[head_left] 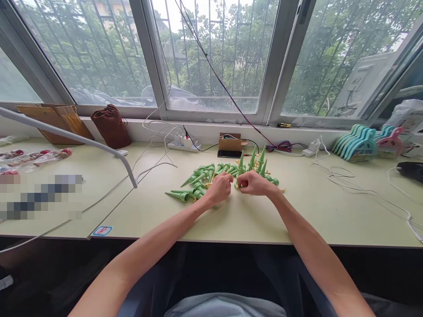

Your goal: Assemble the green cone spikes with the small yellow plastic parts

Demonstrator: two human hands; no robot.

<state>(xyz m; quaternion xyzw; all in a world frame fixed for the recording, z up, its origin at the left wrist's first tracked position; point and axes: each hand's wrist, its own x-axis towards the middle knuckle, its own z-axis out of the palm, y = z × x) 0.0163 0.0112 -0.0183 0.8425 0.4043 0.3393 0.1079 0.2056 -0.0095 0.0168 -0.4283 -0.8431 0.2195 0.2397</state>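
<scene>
Green plastic plant-watering spikes with small yellow valves lie in a loose pile around my hands. My right hand is closed, its fingers curled at the base of an upright green spike. Beside and behind it, other spikes stand point up, one being a tall spike. My left hand is just to the left, with thumb and fingers pinched together. Whatever is between those fingers is too small or hidden to make out. Several spikes lie on their sides behind and left of this hand.
The pale table runs below a barred window. At the back are a power strip, a black phone and a small cardboard box. Green hangers stand right. White cables cross the right side; a grey tube arches left.
</scene>
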